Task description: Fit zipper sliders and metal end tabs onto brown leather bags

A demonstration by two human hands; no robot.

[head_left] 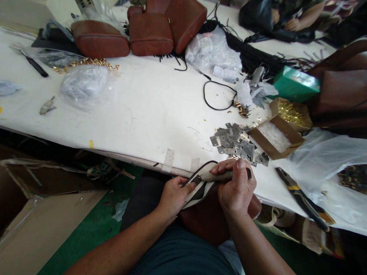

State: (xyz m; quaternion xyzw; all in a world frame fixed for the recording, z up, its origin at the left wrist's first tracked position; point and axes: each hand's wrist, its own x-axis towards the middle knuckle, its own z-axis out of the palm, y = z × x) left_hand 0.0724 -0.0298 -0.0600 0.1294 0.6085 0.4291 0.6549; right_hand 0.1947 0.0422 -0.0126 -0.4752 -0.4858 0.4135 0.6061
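A brown leather bag (204, 221) rests at my lap by the table edge, its dark-rimmed opening and pale lining facing up. My left hand (174, 196) pinches the rim of this opening, thumb pressing on a small dark metal plate (196, 180) inside. In my right hand (238, 188) is a hand tool with a greyish handle (218, 177) and a black end, pointed left toward that plate. Its tip is too small to make out. Just beyond my right hand lies a heap of flat metal plates (236, 140).
Pliers (302, 196) lie right, beside a clear plastic bag (343, 156). Cardboard boxes of small parts (277, 138) and a green box (295, 83) stand behind. Brown bags (150, 33) line the back. A co-worker's hands (291, 24) hold black material. An open carton (51, 212) stands lower left.
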